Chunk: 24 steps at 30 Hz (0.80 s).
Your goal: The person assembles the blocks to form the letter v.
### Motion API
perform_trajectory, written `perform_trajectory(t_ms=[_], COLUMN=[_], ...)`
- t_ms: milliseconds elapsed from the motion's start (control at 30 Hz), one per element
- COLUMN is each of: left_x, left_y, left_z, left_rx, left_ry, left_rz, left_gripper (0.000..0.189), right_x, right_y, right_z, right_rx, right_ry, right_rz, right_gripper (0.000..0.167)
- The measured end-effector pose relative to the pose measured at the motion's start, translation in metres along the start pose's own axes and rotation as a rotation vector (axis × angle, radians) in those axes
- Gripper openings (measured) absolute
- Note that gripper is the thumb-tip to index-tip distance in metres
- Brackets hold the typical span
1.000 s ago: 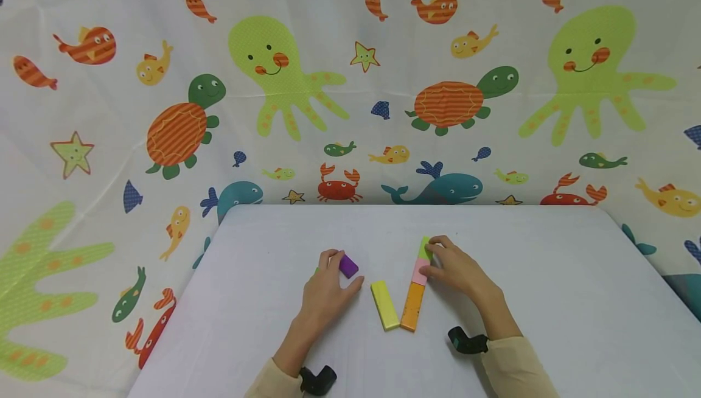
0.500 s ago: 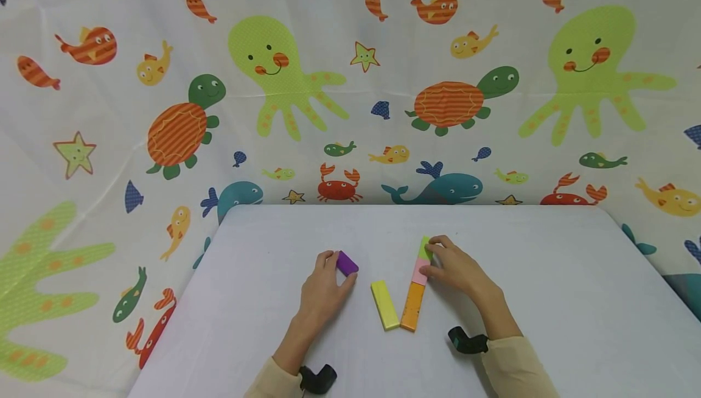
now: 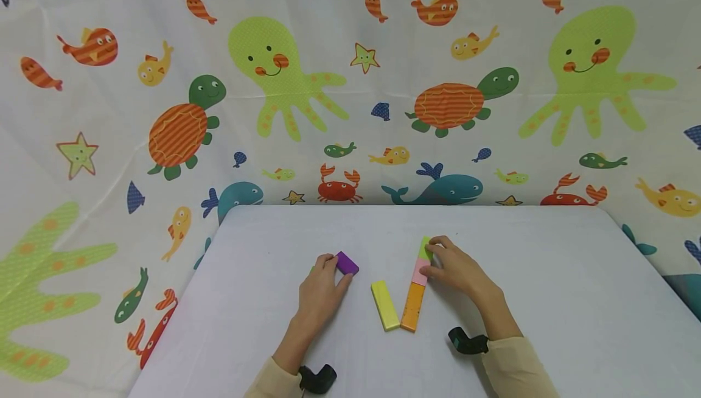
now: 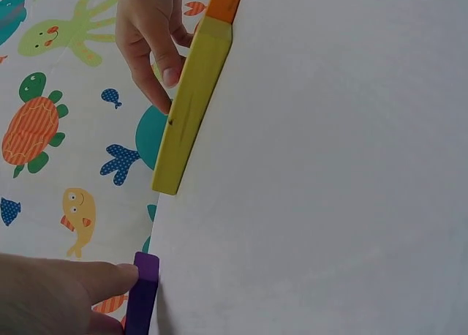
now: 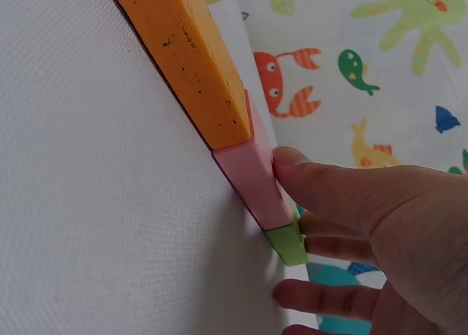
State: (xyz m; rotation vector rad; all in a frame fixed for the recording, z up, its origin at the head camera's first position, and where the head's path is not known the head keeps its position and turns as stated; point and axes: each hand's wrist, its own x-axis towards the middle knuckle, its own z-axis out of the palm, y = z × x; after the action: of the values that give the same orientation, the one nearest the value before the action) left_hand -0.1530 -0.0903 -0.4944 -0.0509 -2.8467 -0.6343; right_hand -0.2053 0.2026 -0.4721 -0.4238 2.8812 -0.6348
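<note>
In the head view, my left hand point(image 3: 319, 291) is at a purple block point(image 3: 348, 263) on the left part of the table. Its thumb and fingertips pinch the block's near edges; a digit meets the purple block point(image 4: 145, 291) in the left wrist view. A green sliver point(image 3: 312, 269) shows beyond that hand, mostly hidden. My right hand point(image 3: 459, 269) rests against a straight row: an orange block point(image 3: 412, 307), a pink block point(image 3: 420, 271) and a light green block point(image 3: 424, 247). In the right wrist view, its thumb touches the pink block point(image 5: 256, 178), with fingers beside the green one point(image 5: 287, 245).
A yellow block point(image 3: 386, 305) lies between the hands, its near end meeting the orange block's near end in a V. The white table point(image 3: 547, 264) backs onto a sea-animal print cloth point(image 3: 383, 69). A black wrist camera point(image 3: 317, 380) sits on each wrist.
My left hand has shifted slightly left and its thumb has closed in on the purple block, which has turned a little. The right hand and the row have stayed put.
</note>
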Motion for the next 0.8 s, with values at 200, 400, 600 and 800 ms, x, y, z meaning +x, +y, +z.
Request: perform_trajectory(t_ms=[200,400,600,800], left_x=[-0.0009,0.0003,0.0016,0.003], left_y=[0.0014,0.0013,0.0021,0.0023], left_z=[0.0006,0.0023,0.0032,0.0027], left_rx=[0.006,0.033,0.036,0.045], left_ry=[-0.015,-0.007,-0.013,-0.038], left_rz=[-0.032,-0.06,-0.076,-0.079], left_gripper=[0.055,0.059,0.059,0.057], right_x=[0.0007,0.0008,0.0008,0.0007], right_y=[0.0006,0.001,0.0013,0.0009], right_z=[-0.0002,-0.0001,0.0002,0.0003], right_rx=[0.001,0.007,0.011,0.01], right_ry=[-0.005,-0.005,-0.001,0.008], right_rz=[-0.004,0.001,0.004,-0.003], right_gripper=[0.062,0.061,0.061,0.06])
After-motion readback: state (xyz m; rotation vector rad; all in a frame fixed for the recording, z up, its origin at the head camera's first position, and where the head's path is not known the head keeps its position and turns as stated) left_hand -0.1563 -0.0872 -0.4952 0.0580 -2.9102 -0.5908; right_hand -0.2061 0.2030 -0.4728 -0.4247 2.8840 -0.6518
